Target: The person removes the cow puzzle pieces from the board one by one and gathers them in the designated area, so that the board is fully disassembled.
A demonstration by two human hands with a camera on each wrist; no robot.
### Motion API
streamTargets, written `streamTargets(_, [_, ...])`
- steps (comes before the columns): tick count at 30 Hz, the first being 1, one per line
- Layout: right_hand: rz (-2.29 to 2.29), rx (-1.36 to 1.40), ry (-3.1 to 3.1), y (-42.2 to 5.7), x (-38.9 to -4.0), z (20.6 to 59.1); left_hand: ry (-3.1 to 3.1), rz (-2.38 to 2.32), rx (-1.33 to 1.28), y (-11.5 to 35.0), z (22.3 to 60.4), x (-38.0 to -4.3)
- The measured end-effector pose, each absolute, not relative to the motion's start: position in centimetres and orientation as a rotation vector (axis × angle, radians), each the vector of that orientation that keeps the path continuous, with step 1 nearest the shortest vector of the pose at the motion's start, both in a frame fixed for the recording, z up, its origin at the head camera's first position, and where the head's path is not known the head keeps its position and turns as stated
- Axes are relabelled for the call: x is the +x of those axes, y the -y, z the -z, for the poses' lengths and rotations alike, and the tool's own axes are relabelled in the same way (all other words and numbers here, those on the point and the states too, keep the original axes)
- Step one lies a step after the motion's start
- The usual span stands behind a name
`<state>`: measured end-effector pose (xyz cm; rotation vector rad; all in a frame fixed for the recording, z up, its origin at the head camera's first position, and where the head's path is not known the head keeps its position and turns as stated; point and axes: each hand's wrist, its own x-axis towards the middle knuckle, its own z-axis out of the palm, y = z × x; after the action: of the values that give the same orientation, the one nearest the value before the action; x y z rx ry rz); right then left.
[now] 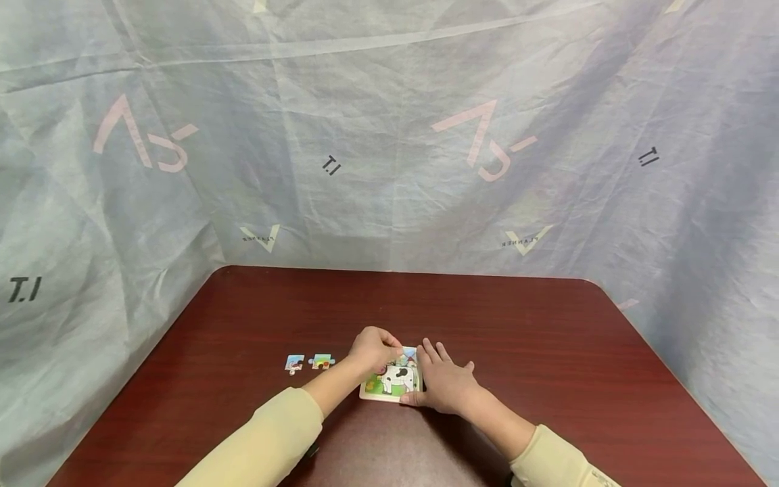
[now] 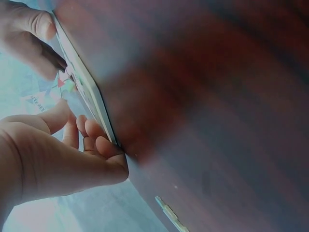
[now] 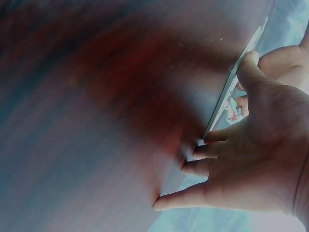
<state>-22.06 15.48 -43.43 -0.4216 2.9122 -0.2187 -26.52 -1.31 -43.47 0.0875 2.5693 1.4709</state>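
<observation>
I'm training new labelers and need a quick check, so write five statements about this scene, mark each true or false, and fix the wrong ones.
1. Two loose puzzle pieces lie to the left of the puzzle board. True.
2. The animal pictured on the puzzle board is a brown horse. False: it is a black-and-white cow.
3. The right hand touches the right side of the puzzle board. True.
4. The left hand lies flat on the bare table. False: the left hand is at the puzzle board, pinching a puzzle piece.
5. Both sleeves are pale yellow. True.
</observation>
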Motion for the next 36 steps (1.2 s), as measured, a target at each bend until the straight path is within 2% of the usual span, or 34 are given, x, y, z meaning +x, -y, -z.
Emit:
streamTargets(12, [0.205, -0.410, -2.916, -15.2, -21.9, 43.4, -2.511, -1.529, 0.067, 3.9, 42.5, -27.3])
streamTargets(22, [0.229, -0.416, -2.910, -15.3, -22.0, 43.6, -2.470, -1.471, -0.011, 8.1, 41.0, -28.2])
streamTargets(36, [0.223, -0.423, -2.911, -15.4, -22.0, 43.6, -2.489, -1.323, -0.041, 12.5, 41.2, -28.6])
